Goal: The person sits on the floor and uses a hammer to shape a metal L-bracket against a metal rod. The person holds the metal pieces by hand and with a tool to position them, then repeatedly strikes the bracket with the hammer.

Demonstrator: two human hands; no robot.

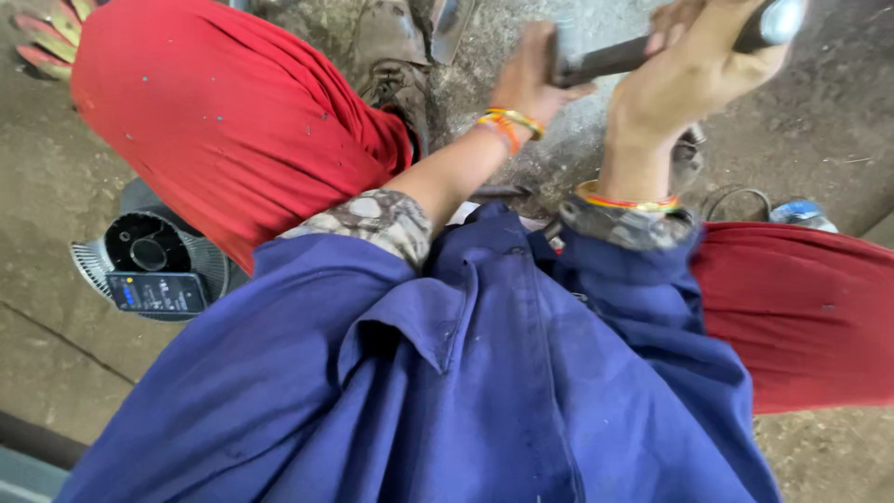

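Note:
Both hands grip one dark metal bar (615, 58) that runs across the top of the view, its shiny end at the upper right. My left hand (527, 79) is closed on the bar's left part, with orange and yellow bangles on the wrist. My right hand (694, 70) is wrapped around the bar further right, also with bangles on the wrist. Below them I see my blue shirt (466, 373) and red trousers (223, 112). What the bar's left end touches is hidden behind my left hand.
A black round fan-like part (149, 244) lies on the concrete floor (56, 186) at left, with a dark phone-like device (154, 292) on it. A worn shoe (391, 56) sits near the top. A glove (47, 33) lies at top left, a cable (736, 197) at right.

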